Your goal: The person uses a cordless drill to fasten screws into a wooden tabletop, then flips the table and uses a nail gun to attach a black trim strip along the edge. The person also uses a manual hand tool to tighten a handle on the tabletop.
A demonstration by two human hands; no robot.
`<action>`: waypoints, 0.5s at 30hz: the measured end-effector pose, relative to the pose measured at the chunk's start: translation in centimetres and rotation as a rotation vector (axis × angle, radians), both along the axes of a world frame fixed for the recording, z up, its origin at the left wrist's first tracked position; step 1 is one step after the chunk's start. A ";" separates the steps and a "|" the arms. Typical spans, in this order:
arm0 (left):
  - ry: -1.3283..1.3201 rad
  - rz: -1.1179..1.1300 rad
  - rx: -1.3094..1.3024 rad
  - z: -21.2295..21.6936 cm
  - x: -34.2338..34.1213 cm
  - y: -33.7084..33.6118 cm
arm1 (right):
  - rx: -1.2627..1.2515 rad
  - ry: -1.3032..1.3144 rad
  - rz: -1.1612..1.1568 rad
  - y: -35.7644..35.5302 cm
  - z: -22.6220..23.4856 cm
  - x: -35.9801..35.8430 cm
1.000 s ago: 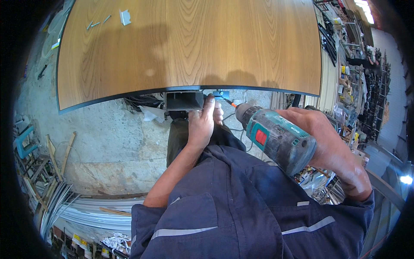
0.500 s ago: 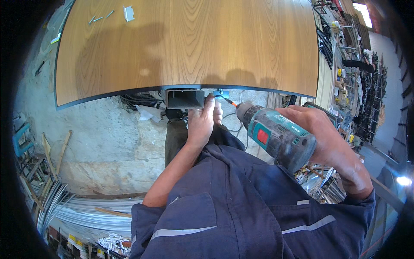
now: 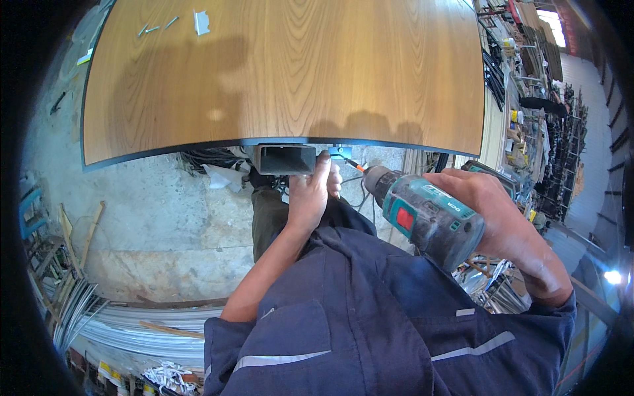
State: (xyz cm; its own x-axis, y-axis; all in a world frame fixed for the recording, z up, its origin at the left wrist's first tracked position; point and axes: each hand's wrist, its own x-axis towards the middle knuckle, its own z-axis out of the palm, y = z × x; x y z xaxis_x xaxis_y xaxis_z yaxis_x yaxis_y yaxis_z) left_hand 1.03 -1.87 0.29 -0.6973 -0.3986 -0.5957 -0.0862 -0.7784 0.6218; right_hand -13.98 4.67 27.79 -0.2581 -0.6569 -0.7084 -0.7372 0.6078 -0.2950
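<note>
My right hand point(image 3: 485, 201) is wrapped around a green and black power drill point(image 3: 429, 214). The drill's long bit, with an orange collar point(image 3: 360, 168), points left to a small blue plate point(image 3: 341, 152) under the board's near edge. My left hand point(image 3: 309, 201) is closed there, thumb up between the plate and an open-ended rectangular metal tube point(image 3: 288, 160). Its fingers curl beneath, and what they grip is hidden. Across the top lies a large wood-grain board point(image 3: 284, 79) with dark edging, the tube against its near edge.
Several screws point(image 3: 153, 29) and a small white bracket point(image 3: 201, 22) lie on the board. Dark cables point(image 3: 208, 160) are on the concrete floor beneath. Metal strips point(image 3: 152, 327) are stacked at the lower left. Racks of profiles point(image 3: 561, 138) stand at the right.
The board, tube and my left hand sit slightly lower in the picture. The drill has shifted a little down with them, its bit still at the blue plate. Both grips look the same.
</note>
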 end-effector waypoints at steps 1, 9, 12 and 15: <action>-0.004 0.007 0.006 0.0 0.0 0.1 | 0.007 -0.004 -0.006 -0.2 0.1 0.1; 0.030 0.011 0.007 -0.3 0.1 0.0 | 0.061 -0.026 -0.015 -0.6 0.0 0.0; 0.023 0.008 0.010 -0.1 0.1 0.0 | 0.053 -0.020 -0.011 -0.5 0.1 0.1; -0.010 0.002 0.037 -0.2 0.2 0.1 | 0.052 0.020 0.033 -0.3 0.0 0.1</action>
